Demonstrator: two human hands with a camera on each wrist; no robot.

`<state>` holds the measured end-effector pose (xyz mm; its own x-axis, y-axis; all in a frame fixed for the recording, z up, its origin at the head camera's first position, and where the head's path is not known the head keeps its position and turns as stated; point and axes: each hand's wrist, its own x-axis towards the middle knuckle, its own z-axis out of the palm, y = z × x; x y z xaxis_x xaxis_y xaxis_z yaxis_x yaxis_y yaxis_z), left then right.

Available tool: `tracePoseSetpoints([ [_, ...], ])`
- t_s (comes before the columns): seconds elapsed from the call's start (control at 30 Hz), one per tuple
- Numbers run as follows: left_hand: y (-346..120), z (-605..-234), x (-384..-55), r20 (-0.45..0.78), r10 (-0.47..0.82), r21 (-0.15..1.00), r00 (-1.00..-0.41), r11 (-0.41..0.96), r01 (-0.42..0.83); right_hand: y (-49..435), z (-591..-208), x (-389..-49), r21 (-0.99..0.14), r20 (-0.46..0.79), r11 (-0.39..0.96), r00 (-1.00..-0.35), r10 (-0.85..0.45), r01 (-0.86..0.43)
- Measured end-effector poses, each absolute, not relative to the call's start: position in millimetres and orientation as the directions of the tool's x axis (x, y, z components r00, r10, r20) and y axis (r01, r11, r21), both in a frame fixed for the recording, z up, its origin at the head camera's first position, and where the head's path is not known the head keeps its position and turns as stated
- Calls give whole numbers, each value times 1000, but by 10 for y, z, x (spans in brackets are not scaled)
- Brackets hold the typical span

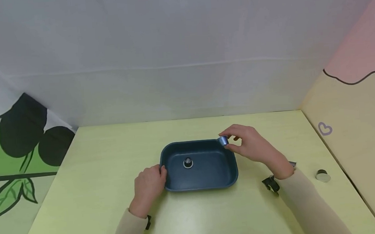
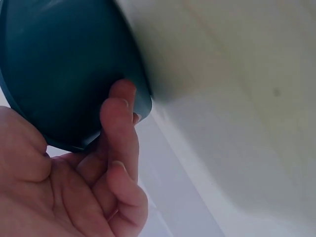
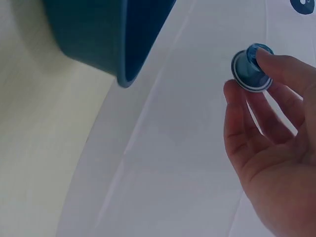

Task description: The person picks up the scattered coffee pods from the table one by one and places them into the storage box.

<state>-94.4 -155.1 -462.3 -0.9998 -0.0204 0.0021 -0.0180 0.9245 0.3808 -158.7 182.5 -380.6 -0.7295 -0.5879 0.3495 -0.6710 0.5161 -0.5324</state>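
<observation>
On a pale yellow-green tbl. (image 1: 91,196), a person's L hand (image 1: 149,183), fingers curled, grips the L end of a dk.-blue rect. tray (image 1: 212,169). The R hand (image 1: 249,144), part-closed, pinches a shiny blue capsule (image 1: 223,140) near, but apart from, the tray's far R corner, partly blocking it. Dk. pale-rimmed capsule (image 1: 188,162) sits inside, L of ctr.; black-and-pale capsule (image 1: 323,176), tbl.'s R side.

The blue capsule (image 1: 223,140) looks metallic and glossy; the tray (image 1: 210,168) seems of smooth plastic; the counter (image 1: 111,155) is smooth, slightly shiny; the sleeves (image 1: 308,203) look matt cloth.
</observation>
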Motion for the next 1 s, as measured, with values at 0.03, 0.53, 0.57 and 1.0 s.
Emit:
tracePoseSetpoints([
  [0.03,-1552,-4626,-937,5,-20,381,-1000,924,-17,1797,-3790,-1596,-532,355,512,-727,-588,-674],
  [0.53,-1556,-4643,-926,52,-10,357,-999,934,9,1495,-3695,-1772,-566,377,471,-720,-582,-677],
  [0.57,-1554,-4643,-926,51,-9,358,-999,934,10,1479,-3697,-1783,-567,378,469,-720,-582,-677],
  [1.0,-1555,-4645,-938,36,-15,366,-999,931,-1,1106,-3747,-1903,-686,382,339,-716,-584,-644],
])
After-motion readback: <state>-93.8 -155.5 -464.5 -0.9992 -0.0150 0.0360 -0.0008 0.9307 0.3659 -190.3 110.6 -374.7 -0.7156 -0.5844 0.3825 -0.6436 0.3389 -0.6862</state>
